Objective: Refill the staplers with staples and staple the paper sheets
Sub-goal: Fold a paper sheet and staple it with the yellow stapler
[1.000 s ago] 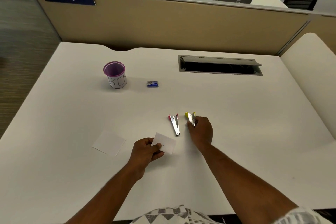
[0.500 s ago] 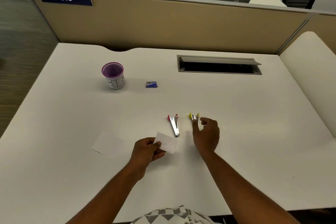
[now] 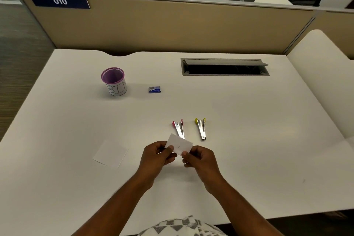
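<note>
White small paper sheets (image 3: 180,144) are pinched between the left hand (image 3: 157,156) and right hand (image 3: 201,159); red-tipped metal stapler (image 3: 179,128) lies at twelve o'clock.

A single wide-angle head-worn view looks forward and steeply down over the white rectangular desk (image 3: 249,120), close to it. The beige partition panel (image 3: 172,27) crosses the upper frame; both forearms enter from the bottom edge.

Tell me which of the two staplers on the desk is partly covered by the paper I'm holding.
The red-tipped stapler, the left of the pair. Its near end disappears behind the held paper, while the yellow-tipped stapler lies fully in view.
</note>
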Demonstrator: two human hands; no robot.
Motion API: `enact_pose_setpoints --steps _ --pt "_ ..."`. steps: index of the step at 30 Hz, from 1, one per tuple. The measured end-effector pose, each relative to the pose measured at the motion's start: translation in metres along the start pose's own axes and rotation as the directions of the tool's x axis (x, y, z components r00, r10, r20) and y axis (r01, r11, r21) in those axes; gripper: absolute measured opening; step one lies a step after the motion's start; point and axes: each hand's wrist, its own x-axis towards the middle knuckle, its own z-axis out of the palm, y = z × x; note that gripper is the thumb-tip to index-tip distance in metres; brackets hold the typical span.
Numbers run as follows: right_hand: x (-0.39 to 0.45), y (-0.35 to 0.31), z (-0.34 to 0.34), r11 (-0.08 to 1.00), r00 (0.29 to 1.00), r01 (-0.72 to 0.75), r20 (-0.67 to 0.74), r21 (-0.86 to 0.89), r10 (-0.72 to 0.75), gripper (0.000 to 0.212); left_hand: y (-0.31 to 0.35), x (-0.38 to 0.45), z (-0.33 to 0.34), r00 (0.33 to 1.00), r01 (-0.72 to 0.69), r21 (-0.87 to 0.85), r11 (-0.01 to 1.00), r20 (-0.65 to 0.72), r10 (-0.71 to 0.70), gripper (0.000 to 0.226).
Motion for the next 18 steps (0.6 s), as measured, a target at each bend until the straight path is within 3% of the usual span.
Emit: enact_pose_setpoints --steps 6,11,18 --pt "-0.016 -0.016 -0.005 0.994 0.998 0.049 0.04 0.093 -0.053 0.014 0.012 -0.016 0.0 0.996 -0.088 0.045 0.995 0.028 0.087 0.03" --pt "-0.027 -0.022 0.0 0.981 0.992 0.127 -0.005 0.147 -0.128 0.042 0.028 -0.029 0.007 0.983 -0.185 0.132 0.974 0.045 0.181 0.027" --pt "-0.033 -0.025 0.001 0.952 0.983 0.172 0.025 0.252 -0.184 0.019 0.034 -0.036 0.008 0.976 -0.216 0.145 0.966 0.07 0.208 0.025"
